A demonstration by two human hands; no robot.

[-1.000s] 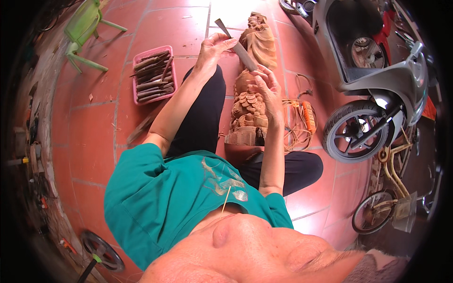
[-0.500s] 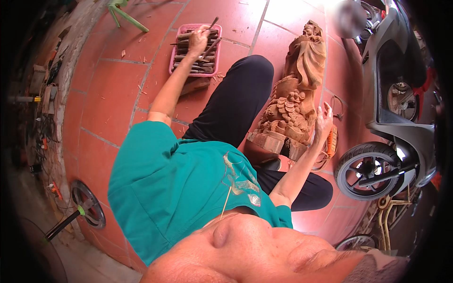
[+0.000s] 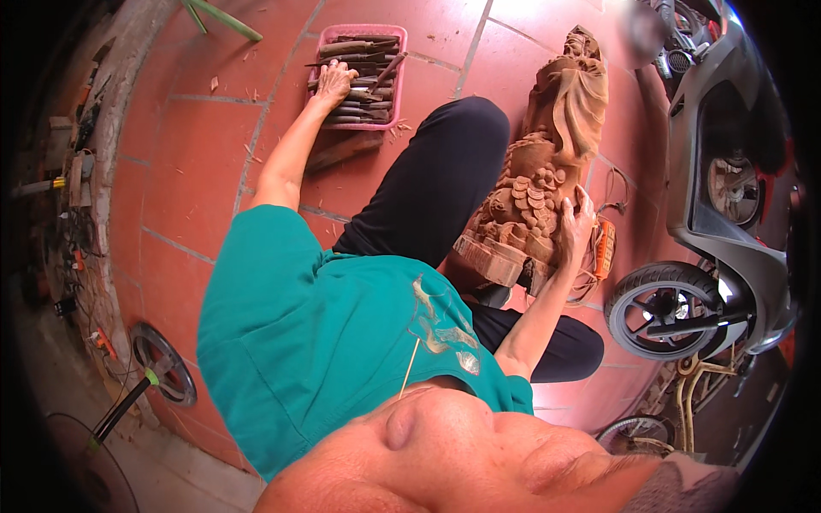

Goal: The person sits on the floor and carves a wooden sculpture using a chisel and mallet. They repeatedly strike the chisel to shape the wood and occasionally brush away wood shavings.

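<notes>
My left hand (image 3: 335, 83) rests over the wood-handled carving tools (image 3: 363, 47) in a pink plastic basket (image 3: 400, 103). Its fingers are apart and bent down onto the tools; their tips are partly hidden, and no tool shows lifted in them. A carved brown wooden statue (image 3: 539, 184) of a robed figure lies on its back to my right, base toward me. Against the side of its lower part leans my right hand (image 3: 577, 224), fingers spread and thumb at the carving, gripping nothing.
An orange power strip (image 3: 605, 250) with a cable lies just right of my right hand. Farther right stands a grey motorbike (image 3: 727, 214). A wood block (image 3: 342, 152) lies below the basket, and wood chips dot the red tiles (image 3: 205, 154).
The thin tool my left hand held raised is no longer lifted; that hand has lowered onto the basket's left side. My right hand has moved in against the statue.
</notes>
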